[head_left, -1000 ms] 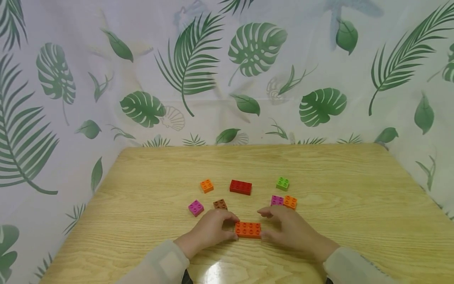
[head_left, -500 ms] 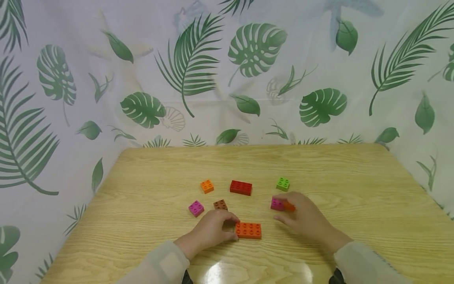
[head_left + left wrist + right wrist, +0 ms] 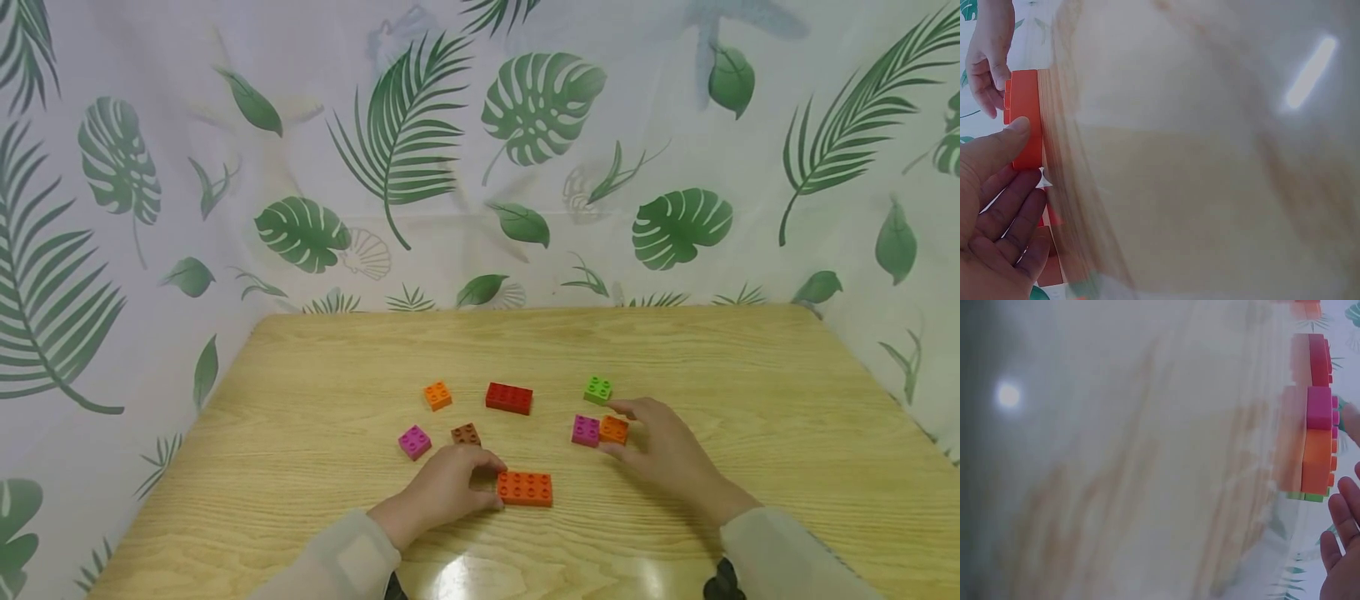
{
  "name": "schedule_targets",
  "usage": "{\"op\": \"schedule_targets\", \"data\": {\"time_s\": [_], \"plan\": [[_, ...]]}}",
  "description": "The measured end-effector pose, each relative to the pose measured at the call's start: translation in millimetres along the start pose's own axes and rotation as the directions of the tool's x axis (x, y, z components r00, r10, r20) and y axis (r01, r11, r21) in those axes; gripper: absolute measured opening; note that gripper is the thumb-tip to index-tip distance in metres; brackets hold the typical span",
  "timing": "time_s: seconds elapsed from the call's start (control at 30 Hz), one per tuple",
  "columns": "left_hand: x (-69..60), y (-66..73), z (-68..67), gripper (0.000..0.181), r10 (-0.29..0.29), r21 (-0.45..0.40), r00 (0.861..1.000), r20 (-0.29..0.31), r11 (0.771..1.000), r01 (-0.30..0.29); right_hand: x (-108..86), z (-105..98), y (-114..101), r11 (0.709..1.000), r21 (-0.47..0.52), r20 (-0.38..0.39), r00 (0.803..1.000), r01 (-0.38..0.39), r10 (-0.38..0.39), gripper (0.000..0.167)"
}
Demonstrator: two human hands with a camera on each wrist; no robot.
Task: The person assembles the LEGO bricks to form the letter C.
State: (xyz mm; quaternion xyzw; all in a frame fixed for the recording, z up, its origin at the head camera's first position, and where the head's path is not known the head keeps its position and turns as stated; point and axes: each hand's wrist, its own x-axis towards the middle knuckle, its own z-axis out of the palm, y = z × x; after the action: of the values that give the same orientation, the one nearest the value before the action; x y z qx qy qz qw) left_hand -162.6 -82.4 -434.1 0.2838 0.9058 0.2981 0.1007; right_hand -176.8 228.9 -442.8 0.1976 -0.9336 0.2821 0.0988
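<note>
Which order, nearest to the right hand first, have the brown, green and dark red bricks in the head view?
1. Green brick: just beyond the right hand.
2. Dark red brick: left of the green one.
3. Brown brick: farther left, beyond the left hand.

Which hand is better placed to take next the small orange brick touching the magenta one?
Probably the right hand: it is beside that orange brick, seemingly holding nothing, while the left hand holds the long red-orange brick, farther away.

wood-grain table (image 3: pixel 750 375), glare patches (image 3: pixel 452 577) at near side | leaf-printed white cloth (image 3: pixel 442 258) behind, both sides
</note>
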Motion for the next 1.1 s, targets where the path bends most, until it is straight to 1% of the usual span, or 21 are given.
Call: {"op": "schedule_targets", "data": {"time_s": [0.2,0.43,0.6,0.83,0.93,1.1], "plan": [[-0.4,0.7,-0.3,0.035,0.0,0.003,1.0,-0.003,1.0,0.0,-1.5,-1.4,6.2,0.998,0.01,0.027,0.998,-0.055,0.055,0.057],[-0.6,-0.3,0.3,0.036,0.008,0.007,1.0,-0.009,1.0,-0.008,-1.7,-1.0,11.8,0.992,0.007,0.052,0.99,-0.128,0.128,0.055],[-0.7,-0.8,0.5,0.036,0.011,0.009,1.0,-0.011,1.0,-0.011,-1.9,0.9,14.0,0.99,-0.008,0.058,0.988,-0.142,0.143,0.05],[-0.6,0.0,0.2,0.037,0.009,0.005,1.0,-0.01,1.0,-0.009,-2.4,0.0,14.3,0.989,-0.003,0.059,0.987,-0.15,0.15,0.044],[-0.6,0.1,-0.2,0.037,0.009,0.0,1.0,-0.007,1.0,-0.009,-2.7,-1.2,15.2,0.986,-0.004,0.058,0.984,-0.166,0.166,0.045],[0.1,-0.3,-0.1,0.037,0.009,0.006,1.0,-0.006,1.0,-0.009,-2.1,-5.7,16.4,0.981,0.001,0.033,0.98,-0.195,0.195,0.047]]}}
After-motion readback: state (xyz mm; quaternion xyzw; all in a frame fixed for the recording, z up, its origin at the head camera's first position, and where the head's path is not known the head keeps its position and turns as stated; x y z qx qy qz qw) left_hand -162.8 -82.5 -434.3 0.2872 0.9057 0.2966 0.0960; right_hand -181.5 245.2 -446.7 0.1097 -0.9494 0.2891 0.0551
